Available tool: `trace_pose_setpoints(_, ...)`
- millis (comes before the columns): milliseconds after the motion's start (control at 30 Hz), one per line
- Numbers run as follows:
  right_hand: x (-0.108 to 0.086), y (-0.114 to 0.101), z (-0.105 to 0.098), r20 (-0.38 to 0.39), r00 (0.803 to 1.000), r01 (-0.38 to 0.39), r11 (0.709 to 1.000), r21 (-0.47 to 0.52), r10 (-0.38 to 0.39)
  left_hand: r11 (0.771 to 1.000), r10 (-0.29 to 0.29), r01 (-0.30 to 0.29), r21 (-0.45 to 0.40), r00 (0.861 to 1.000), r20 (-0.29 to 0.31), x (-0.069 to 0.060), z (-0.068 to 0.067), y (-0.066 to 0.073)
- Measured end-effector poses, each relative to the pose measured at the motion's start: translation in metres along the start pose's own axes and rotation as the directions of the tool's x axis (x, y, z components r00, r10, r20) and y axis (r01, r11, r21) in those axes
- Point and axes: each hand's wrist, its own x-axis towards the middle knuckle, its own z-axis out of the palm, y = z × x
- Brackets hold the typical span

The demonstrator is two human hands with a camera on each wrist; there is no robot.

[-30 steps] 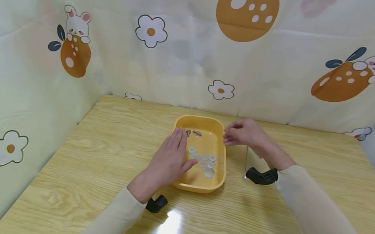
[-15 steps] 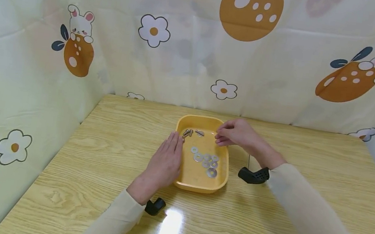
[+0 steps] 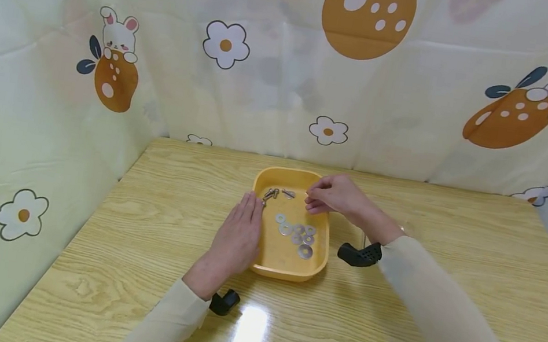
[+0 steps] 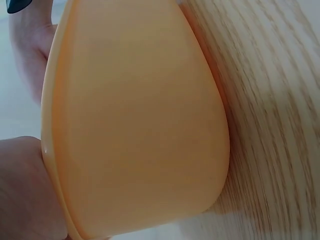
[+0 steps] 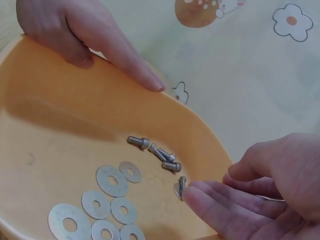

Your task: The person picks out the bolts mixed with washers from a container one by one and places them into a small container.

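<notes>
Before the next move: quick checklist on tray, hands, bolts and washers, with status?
1. Tray sitting flat on the table: ok.
2. Left hand on the tray's left side: ok.
3. Washers inside the tray: ok for those in view.
4. Bolts separated from washers: not ok, one bolt lies against a washer.
5. Right hand empty: cannot tell, neither the head nor right wrist view settles it.
</notes>
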Motion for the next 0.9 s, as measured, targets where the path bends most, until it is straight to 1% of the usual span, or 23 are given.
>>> trace_pose_setpoints(133,0.005,-0.004,0.006,0.008,1.000,0.003,1.000,-0.008,-0.003,1.000,-0.009,0.009,0.013,1.000,-0.003,-0.002,-0.001,-0.003)
trace_pose_setpoints(233,0.009,-0.006,0.013,0.006,1.000,0.000,1.000,-0.017,0.000,1.000,-0.004,0.004,0.006,1.000,-0.025,-0.003,0.000,-0.005)
trace_pose_setpoints(300,0.011,-0.008,0.017,0.003,1.000,-0.010,0.999,-0.035,0.010,1.000,0.000,-0.001,-0.010,0.999,-0.040,-0.004,0.002,-0.006)
trace_pose_setpoints(400,0.016,-0.009,0.025,0.000,1.000,-0.022,0.998,-0.057,0.022,0.998,-0.011,0.008,-0.058,0.999,-0.045,-0.005,0.003,-0.006)
trace_pose_setpoints(467,0.019,-0.010,0.029,0.003,1.000,-0.030,0.998,-0.057,0.030,0.995,-0.021,0.017,-0.095,0.999,-0.037,-0.006,0.003,-0.007)
trace_pose_setpoints(567,0.025,-0.008,0.036,0.003,0.999,-0.034,0.999,-0.042,0.034,0.991,-0.029,0.027,-0.131,1.000,-0.008,-0.009,0.003,-0.007)
trace_pose_setpoints(767,0.031,-0.005,0.048,0.010,0.999,-0.047,0.999,-0.007,0.047,0.991,-0.019,0.023,-0.136,0.999,0.028,-0.012,0.005,-0.009)
trace_pose_setpoints(900,0.035,-0.003,0.057,0.022,0.998,-0.052,0.999,0.011,0.051,0.990,-0.018,0.024,-0.137,0.999,0.039,-0.012,0.007,-0.010)
